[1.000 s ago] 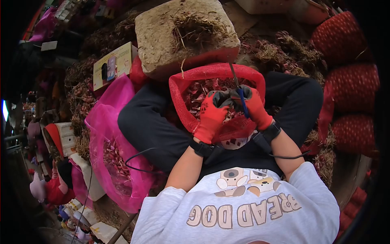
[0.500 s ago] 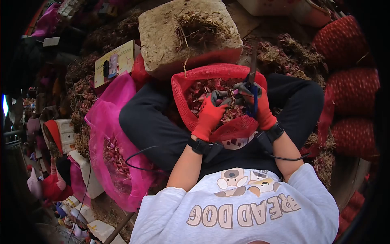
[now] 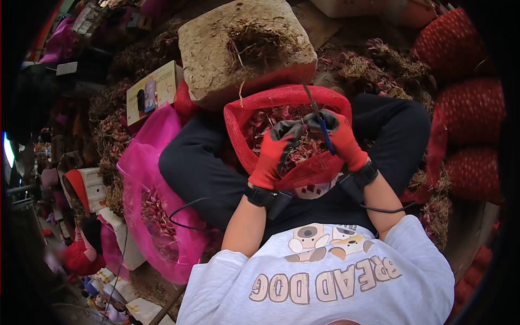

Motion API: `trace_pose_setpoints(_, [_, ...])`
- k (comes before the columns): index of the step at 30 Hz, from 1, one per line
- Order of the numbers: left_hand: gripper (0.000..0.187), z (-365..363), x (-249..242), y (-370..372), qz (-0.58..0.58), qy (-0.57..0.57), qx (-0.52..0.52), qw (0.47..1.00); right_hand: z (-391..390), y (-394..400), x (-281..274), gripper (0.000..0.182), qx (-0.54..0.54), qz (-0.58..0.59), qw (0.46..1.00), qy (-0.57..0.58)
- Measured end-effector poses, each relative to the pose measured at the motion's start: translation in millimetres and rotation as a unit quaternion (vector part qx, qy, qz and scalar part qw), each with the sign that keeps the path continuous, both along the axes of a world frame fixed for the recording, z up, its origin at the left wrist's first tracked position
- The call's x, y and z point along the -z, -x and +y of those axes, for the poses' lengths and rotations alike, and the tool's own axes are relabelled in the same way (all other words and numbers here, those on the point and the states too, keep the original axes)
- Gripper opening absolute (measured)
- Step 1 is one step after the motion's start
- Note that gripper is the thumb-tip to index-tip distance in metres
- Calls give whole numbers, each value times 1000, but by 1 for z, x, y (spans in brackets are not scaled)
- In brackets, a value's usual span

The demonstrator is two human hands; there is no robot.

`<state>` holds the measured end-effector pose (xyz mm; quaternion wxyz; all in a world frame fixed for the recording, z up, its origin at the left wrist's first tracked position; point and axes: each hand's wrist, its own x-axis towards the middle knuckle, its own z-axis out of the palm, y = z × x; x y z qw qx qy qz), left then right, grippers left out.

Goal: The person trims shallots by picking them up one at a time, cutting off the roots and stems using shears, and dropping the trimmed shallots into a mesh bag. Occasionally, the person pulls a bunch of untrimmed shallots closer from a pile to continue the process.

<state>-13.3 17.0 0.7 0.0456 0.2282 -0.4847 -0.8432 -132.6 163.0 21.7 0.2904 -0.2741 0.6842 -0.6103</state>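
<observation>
A red mesh bag (image 3: 241, 127) stands open between my crossed legs, with small reddish shallots (image 3: 265, 116) and dry scraps inside. Above its opening, my left hand (image 3: 275, 149), in a red and dark grey glove, has its fingers curled together; whatever they hold is hidden. My right hand (image 3: 338, 135), gloved the same way, grips blue-handled scissors (image 3: 323, 130), whose dark blades point up past the bag's far rim. The fingertips of both hands are close together over the shallots.
A foam block (image 3: 244, 49) with dry stalks lies beyond the bag. At left are a pink mesh bag (image 3: 162, 216) and a yellowish box (image 3: 142, 97) with a phone on it. Full red sacks (image 3: 468, 108) are stacked at right. Dry shallot bunches (image 3: 384, 65) lie behind.
The scissors have tilted, their blades swinging leftward. My left hand has turned with its fingers more curled, and my right hand has shifted slightly left. The view has moved a little.
</observation>
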Motion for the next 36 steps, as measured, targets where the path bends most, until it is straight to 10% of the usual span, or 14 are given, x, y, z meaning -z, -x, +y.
trace_pose_setpoints(6, [10,3,-4,-4,-74,351,13,933,0,-2,-11,26,-68,233,969,-47])
trace_pose_setpoints(8, [8,9,-10,-4,-91,279,-31,956,1,-1,-16,26,-117,281,950,-75])
trace_pose_setpoints(16, [33,2,13,2,47,70,-36,996,-1,4,-14,22,-27,-187,979,82])
trace_pose_setpoints(23, [26,7,-11,1,98,434,-31,895,6,3,0,22,-20,-419,900,122])
trace_pose_setpoints(36, [20,13,-1,-1,13,212,-18,977,1,6,13,12,-1,-561,806,190])
